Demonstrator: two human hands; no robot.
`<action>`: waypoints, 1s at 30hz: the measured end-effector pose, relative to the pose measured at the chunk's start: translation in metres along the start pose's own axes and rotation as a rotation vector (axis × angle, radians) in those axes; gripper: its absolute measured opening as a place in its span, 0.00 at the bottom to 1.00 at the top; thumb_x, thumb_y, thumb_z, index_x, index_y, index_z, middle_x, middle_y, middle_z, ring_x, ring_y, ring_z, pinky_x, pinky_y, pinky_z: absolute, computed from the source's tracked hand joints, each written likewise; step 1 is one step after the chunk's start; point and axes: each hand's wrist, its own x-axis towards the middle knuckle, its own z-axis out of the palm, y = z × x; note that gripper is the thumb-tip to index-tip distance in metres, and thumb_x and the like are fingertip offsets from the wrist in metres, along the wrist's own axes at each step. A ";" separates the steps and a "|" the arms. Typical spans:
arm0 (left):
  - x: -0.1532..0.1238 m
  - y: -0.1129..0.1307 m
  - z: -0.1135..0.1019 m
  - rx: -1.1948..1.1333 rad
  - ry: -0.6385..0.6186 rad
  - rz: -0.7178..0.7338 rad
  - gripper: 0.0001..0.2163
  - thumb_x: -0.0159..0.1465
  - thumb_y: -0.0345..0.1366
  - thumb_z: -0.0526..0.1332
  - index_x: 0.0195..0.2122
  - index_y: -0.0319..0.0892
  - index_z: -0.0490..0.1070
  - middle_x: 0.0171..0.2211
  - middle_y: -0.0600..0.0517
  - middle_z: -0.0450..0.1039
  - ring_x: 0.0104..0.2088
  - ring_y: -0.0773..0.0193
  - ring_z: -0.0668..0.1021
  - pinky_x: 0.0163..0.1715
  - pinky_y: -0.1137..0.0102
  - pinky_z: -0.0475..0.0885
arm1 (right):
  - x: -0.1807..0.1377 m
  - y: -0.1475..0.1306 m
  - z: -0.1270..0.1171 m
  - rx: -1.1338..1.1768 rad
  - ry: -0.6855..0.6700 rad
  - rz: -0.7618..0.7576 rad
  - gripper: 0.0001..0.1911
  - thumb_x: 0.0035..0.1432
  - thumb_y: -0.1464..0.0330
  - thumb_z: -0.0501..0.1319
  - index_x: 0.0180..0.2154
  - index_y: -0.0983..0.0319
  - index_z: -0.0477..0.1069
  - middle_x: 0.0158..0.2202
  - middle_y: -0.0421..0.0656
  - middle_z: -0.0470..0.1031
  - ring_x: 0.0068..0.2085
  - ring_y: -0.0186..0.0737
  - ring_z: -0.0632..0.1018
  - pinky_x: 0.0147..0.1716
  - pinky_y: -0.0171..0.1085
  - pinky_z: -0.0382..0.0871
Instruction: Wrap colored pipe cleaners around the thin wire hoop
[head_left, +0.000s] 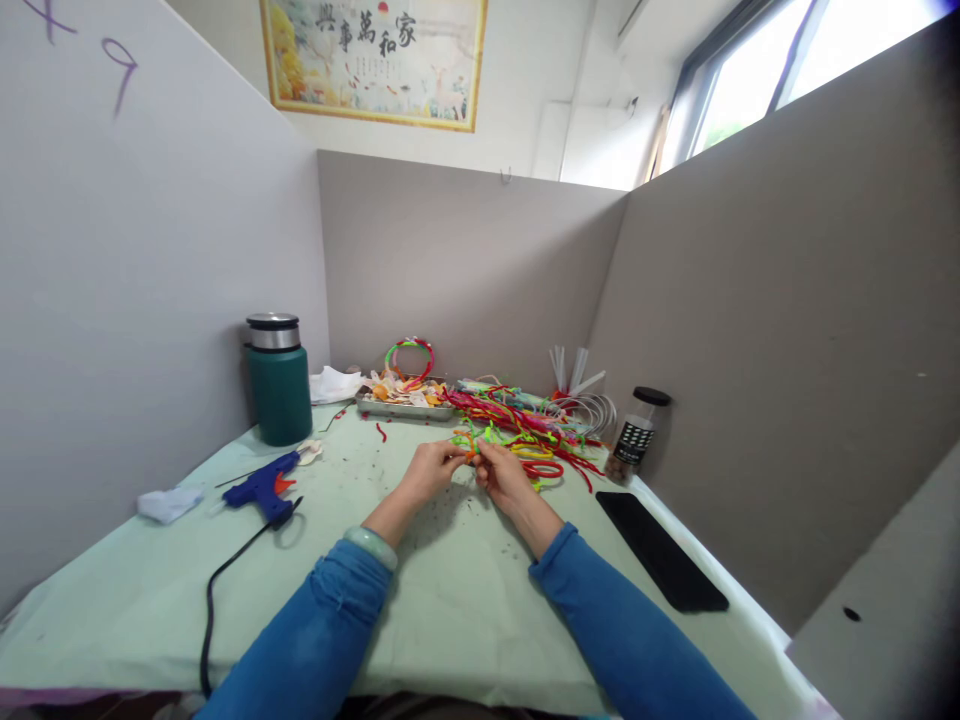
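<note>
My left hand [435,470] and my right hand [506,478] meet above the middle of the table, fingertips pinched close together. Between them is a small piece of orange and green pipe cleaner [471,454]; its exact shape is partly hidden by the fingers. Just beyond the hands lies a heap of pipe cleaners [510,408], mostly red, with green, yellow and pale ones. Red scissor-like handles [546,469] show beside my right hand, and the rest of that tool is covered.
A blue glue gun [264,490] with a black cord lies left, near a green flask [278,385]. At the back, a metal tray [401,409] holds cut pieces and a colourful ring [433,360]. Rightward are a black-lidded jar [636,438] and a black flat object [660,552]. Grey partitions surround the table.
</note>
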 end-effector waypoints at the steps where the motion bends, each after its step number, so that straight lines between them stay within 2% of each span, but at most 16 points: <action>1: 0.000 0.001 -0.001 -0.003 0.012 -0.014 0.08 0.58 0.33 0.58 0.32 0.40 0.77 0.30 0.50 0.77 0.30 0.65 0.75 0.32 0.73 0.66 | 0.000 0.000 0.000 -0.010 -0.013 -0.006 0.15 0.44 0.60 0.67 0.25 0.62 0.65 0.19 0.36 0.70 0.14 0.25 0.64 0.12 0.26 0.57; 5: 0.001 0.001 -0.004 -0.012 0.113 -0.072 0.09 0.58 0.33 0.57 0.32 0.40 0.77 0.26 0.52 0.77 0.27 0.68 0.73 0.30 0.75 0.65 | -0.002 0.003 0.001 -0.138 -0.074 -0.031 0.16 0.48 0.56 0.63 0.27 0.63 0.68 0.23 0.39 0.72 0.15 0.25 0.66 0.12 0.27 0.57; 8: 0.002 0.000 -0.006 -0.040 0.173 -0.110 0.09 0.58 0.33 0.57 0.33 0.39 0.76 0.27 0.52 0.76 0.27 0.68 0.73 0.29 0.75 0.65 | -0.003 0.009 0.003 -0.266 -0.109 0.007 0.18 0.49 0.54 0.61 0.26 0.65 0.68 0.23 0.41 0.73 0.15 0.26 0.66 0.11 0.27 0.57; 12: 0.000 0.002 -0.006 -0.008 0.205 -0.005 0.08 0.59 0.33 0.57 0.34 0.39 0.76 0.30 0.50 0.76 0.30 0.67 0.74 0.32 0.75 0.66 | -0.005 0.009 0.006 -0.232 -0.139 0.061 0.16 0.49 0.57 0.61 0.30 0.65 0.69 0.25 0.43 0.74 0.17 0.28 0.69 0.12 0.28 0.60; 15: -0.002 0.003 -0.004 0.044 0.171 0.138 0.08 0.59 0.31 0.56 0.34 0.40 0.75 0.32 0.50 0.75 0.32 0.67 0.74 0.34 0.74 0.66 | -0.005 0.005 0.007 -0.098 -0.142 0.035 0.11 0.46 0.64 0.64 0.30 0.63 0.69 0.25 0.41 0.73 0.20 0.29 0.71 0.15 0.28 0.62; 18: -0.003 0.002 -0.002 0.058 0.108 0.206 0.09 0.60 0.31 0.56 0.35 0.41 0.76 0.34 0.49 0.75 0.34 0.67 0.74 0.36 0.73 0.67 | -0.003 0.004 0.005 -0.066 -0.096 0.000 0.10 0.41 0.67 0.66 0.27 0.63 0.67 0.21 0.38 0.70 0.20 0.29 0.70 0.16 0.28 0.62; 22: -0.002 0.001 0.000 0.075 0.040 0.222 0.09 0.59 0.32 0.57 0.35 0.40 0.76 0.36 0.47 0.73 0.35 0.65 0.73 0.37 0.72 0.67 | 0.000 0.006 0.002 -0.133 0.004 -0.060 0.12 0.40 0.64 0.66 0.27 0.62 0.66 0.18 0.35 0.68 0.18 0.29 0.69 0.14 0.28 0.59; 27: -0.003 0.003 -0.001 0.064 -0.098 0.240 0.10 0.59 0.29 0.55 0.35 0.40 0.77 0.31 0.48 0.73 0.31 0.66 0.72 0.34 0.72 0.67 | 0.000 0.007 0.001 -0.250 0.074 -0.085 0.11 0.45 0.62 0.62 0.28 0.62 0.67 0.17 0.35 0.66 0.16 0.28 0.66 0.13 0.28 0.57; 30: -0.003 0.002 -0.002 0.057 -0.081 0.194 0.11 0.59 0.31 0.55 0.36 0.41 0.77 0.30 0.48 0.74 0.31 0.66 0.73 0.34 0.72 0.67 | -0.001 0.005 0.002 -0.274 0.095 -0.064 0.10 0.45 0.62 0.61 0.26 0.62 0.66 0.15 0.35 0.65 0.15 0.28 0.66 0.13 0.28 0.57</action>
